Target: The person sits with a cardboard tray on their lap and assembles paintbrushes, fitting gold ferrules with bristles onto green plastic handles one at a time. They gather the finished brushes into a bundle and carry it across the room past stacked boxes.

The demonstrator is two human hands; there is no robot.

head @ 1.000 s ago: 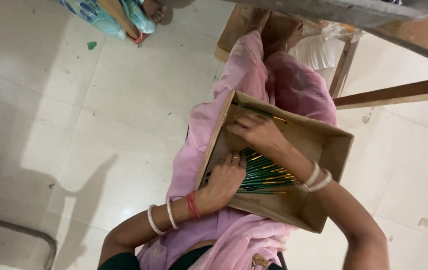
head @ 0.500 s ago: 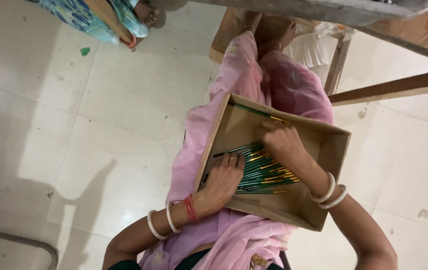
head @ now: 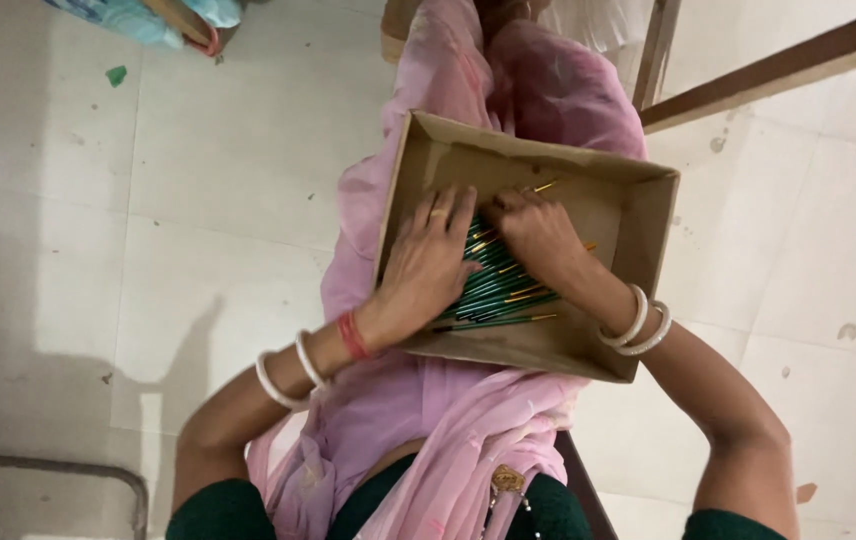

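Left hand (head: 428,262) lies flat, fingers spread, pressing on the green sticks (head: 493,290); right hand (head: 538,232) curled loosely over the same pile, whether it grips any I cannot tell. Sticks sit mid-frame inside the open cardboard box (head: 638,215), resting on the pink-draped lap (head: 428,400). Looks like gathering and squaring the bundle; next move needs both hands to close around it evenly. Tiled floor (head: 148,250) at left
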